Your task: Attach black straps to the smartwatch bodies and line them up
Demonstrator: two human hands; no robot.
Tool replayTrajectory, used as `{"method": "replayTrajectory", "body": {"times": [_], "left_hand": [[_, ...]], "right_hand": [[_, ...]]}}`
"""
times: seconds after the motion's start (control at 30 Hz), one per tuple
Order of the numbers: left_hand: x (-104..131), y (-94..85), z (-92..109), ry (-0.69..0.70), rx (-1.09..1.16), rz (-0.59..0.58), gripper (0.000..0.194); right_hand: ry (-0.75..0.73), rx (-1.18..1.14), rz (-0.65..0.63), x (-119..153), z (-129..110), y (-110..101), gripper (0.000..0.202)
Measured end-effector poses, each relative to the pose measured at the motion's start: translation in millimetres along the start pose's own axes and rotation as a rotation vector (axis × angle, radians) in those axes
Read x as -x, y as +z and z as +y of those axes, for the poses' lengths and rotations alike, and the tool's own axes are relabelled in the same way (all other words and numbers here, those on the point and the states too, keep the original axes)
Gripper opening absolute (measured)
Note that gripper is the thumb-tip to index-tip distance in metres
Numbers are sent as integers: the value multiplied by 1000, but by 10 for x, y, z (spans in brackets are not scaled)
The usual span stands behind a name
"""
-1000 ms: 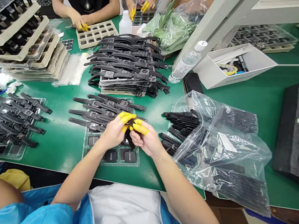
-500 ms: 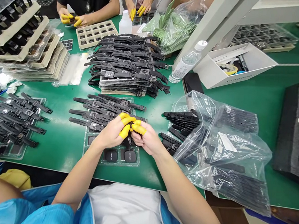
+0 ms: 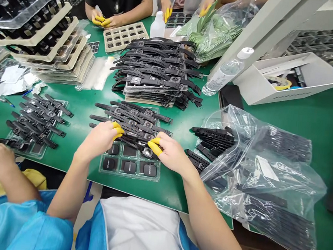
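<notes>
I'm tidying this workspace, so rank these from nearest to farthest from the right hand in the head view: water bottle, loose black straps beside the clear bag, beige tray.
From the right hand:
1. Loose black straps: just to its right.
2. Water bottle: farther forward, rightward.
3. Beige tray: far side, forward and left.

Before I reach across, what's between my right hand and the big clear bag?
Head view: bare green tabletop, then black straps, some overlapped by the bag.

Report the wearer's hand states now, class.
Left hand: fingertips at a black strap; grip unclear.
Right hand: fingertips by a watch; whether holding, cannot tell.
</notes>
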State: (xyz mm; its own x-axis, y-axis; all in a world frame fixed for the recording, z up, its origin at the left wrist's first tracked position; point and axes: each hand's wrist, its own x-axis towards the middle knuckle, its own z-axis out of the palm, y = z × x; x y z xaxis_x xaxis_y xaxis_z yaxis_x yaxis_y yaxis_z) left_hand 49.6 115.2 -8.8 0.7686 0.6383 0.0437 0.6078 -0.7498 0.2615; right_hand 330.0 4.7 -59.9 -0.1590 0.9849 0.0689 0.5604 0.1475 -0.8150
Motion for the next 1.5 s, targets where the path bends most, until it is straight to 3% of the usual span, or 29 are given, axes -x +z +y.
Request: {"method": "replayTrajectory", "body": {"times": [0.1,0.17,0.23,0.3,0.43,0.5,0.6,0.77,0.93,1.0,1.13,1.2,1.3,1.4,1.47,1.5], "left_hand": [[163,-69,-82,-21,58,-173,25],[205,-25,-63,-8,77,-264,25],[205,84,-17,22,-21,-273,27],[194,226,29,46,-148,-199,26],[277,443,67,31,-255,83,16],[401,474,70,1,-265,155,18],[632,460,96,-14,-274,87,16],[789,470,225,-26,-421,-33,20],[663,521,208,-65,-458,-65,22],[662,482,133,-50,-404,-76,26],[671,263,88,-47,-123,3,29],[567,149,198,-102,72,90,29],[194,116,477,-165,351,118,28],[-336,278,690,-226,568,25,21],[-650,438,731,-264,736,-7,15],[-770,516,728,-274,826,32,12]], "right_hand": [[-30,152,-188,44,-148,69,21],[-16,252,-305,62,-249,116,15],[15,358,-379,64,-315,147,12],[23,416,-399,55,-333,145,9],[27,379,-293,54,-218,-24,13],[115,408,-193,93,-84,-204,15],[334,507,-96,215,188,-531,16],[603,395,-199,390,538,-856,17],[600,453,-214,338,560,-811,11],[578,473,-159,309,552,-799,12],[338,355,281,289,560,-802,11],[210,120,472,268,531,-766,11],[34,-372,609,189,381,-628,18],[-126,-742,595,100,145,-428,23],[-161,-875,493,58,13,-291,27],[-160,-919,428,42,-31,-225,28]]}}
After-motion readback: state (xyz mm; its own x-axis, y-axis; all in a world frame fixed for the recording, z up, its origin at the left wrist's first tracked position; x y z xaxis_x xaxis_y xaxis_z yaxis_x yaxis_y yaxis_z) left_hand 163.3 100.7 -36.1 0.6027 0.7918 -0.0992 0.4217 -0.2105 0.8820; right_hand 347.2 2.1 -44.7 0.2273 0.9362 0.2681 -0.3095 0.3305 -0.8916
